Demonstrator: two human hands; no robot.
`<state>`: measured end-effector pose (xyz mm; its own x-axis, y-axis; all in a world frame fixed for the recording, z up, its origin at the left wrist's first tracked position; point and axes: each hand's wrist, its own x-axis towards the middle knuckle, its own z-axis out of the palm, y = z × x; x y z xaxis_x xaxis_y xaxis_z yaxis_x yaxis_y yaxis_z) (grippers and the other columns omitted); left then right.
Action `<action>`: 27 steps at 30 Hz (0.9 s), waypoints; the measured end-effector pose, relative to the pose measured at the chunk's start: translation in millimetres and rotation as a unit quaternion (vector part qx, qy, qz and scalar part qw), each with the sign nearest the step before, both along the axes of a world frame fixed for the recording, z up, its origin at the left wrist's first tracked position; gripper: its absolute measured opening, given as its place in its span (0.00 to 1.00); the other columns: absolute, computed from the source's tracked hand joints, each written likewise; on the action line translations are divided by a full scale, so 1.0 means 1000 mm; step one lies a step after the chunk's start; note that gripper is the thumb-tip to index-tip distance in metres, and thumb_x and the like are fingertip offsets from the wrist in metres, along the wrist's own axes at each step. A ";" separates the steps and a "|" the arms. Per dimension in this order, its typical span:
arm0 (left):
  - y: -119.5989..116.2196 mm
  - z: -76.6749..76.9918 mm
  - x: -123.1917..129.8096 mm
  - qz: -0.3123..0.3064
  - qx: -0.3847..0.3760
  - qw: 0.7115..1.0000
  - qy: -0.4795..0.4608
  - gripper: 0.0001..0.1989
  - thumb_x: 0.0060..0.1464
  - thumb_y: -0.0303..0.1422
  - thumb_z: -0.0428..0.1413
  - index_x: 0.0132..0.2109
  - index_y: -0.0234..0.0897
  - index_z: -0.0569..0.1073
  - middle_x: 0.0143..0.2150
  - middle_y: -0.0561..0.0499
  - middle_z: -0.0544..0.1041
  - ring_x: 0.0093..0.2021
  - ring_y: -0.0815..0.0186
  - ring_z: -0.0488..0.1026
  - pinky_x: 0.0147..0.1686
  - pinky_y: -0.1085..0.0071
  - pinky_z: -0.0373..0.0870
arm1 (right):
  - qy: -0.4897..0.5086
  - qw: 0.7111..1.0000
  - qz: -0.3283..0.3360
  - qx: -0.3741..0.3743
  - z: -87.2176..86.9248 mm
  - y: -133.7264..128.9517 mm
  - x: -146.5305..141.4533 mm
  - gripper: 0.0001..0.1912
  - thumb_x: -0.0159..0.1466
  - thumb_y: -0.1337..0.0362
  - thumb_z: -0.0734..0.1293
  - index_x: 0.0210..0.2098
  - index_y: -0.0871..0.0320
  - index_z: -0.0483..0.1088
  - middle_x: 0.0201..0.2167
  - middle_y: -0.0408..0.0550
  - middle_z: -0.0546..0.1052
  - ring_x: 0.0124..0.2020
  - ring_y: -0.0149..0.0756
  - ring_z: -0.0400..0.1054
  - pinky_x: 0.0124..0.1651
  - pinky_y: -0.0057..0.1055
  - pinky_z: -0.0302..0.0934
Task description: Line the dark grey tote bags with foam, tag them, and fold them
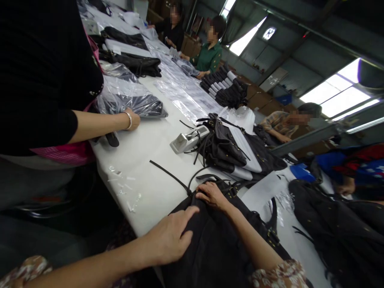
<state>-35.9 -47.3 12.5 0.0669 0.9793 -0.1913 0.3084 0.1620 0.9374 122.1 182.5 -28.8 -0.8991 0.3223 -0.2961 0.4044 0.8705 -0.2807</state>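
Observation:
A black drawstring bag (216, 244) lies on the white table in front of me, its buckled strap on the right side. My right hand (212, 197) is at the top of the bag, with bent fingers gripping the gathered edge beside the cord. Over the bag's left side is my left hand (169, 237), its index finger stretched out and its thumb apart, with nothing seen in it. A long black cord (169, 174) runs from the bag's top across the table. The undersides of both hands are hidden.
Beyond my bag stand a tape dispenser (187, 140) and stacked black bags (231, 148). White scraps (121, 182) lie near the table's left edge. A co-worker's hand (133, 119) is by a plastic-wrapped bag (132, 98). More black bags (339, 224) lie at right; other people work around the table.

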 end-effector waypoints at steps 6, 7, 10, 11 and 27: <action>-0.026 -0.027 0.011 0.030 -0.018 0.994 0.099 0.17 0.58 0.26 0.39 0.48 0.40 0.68 0.45 0.47 0.74 0.46 0.63 0.71 0.49 0.66 0.67 | 0.049 0.997 -0.054 0.028 -0.004 -0.012 0.001 0.22 0.63 0.43 0.60 0.40 0.55 0.68 0.35 0.46 0.73 0.40 0.39 0.63 0.50 0.40 0.52; -0.025 -0.023 0.009 0.017 0.003 0.989 0.149 0.16 0.58 0.26 0.40 0.47 0.39 0.69 0.47 0.45 0.73 0.48 0.61 0.71 0.50 0.63 0.67 | 0.061 0.995 -0.065 0.037 -0.006 -0.015 0.001 0.22 0.62 0.43 0.61 0.41 0.55 0.68 0.36 0.46 0.73 0.41 0.39 0.63 0.51 0.40 0.52; -0.002 0.001 0.013 -0.020 0.111 0.948 0.297 0.15 0.54 0.27 0.47 0.49 0.37 0.70 0.58 0.39 0.65 0.58 0.51 0.63 0.56 0.53 0.62 | 0.084 0.992 -0.082 0.051 -0.008 -0.019 0.002 0.23 0.59 0.44 0.65 0.43 0.56 0.67 0.40 0.49 0.71 0.42 0.41 0.62 0.51 0.42 0.54; 0.010 0.009 0.018 -0.043 0.153 0.935 0.318 0.16 0.55 0.28 0.48 0.49 0.36 0.71 0.59 0.39 0.65 0.60 0.50 0.61 0.58 0.53 0.60 | 0.093 0.991 -0.087 0.051 -0.007 -0.020 0.002 0.23 0.60 0.45 0.65 0.44 0.57 0.67 0.41 0.50 0.71 0.43 0.42 0.62 0.50 0.42 0.56; 0.063 -0.094 0.053 -0.127 0.207 0.886 0.394 0.41 0.56 0.55 0.46 0.68 0.38 0.48 0.70 0.41 0.41 0.69 0.49 0.39 0.64 0.51 0.47 | 0.159 0.949 -0.231 0.145 0.020 -0.052 0.095 0.19 0.65 0.56 0.63 0.53 0.58 0.65 0.53 0.52 0.69 0.49 0.40 0.67 0.50 0.45 0.64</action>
<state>17.0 16.2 -81.9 0.3007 0.9489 0.0962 0.8713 -0.3143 0.3770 217.4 130.3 -8.5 -0.6718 0.7296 0.1279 0.6957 0.6808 -0.2291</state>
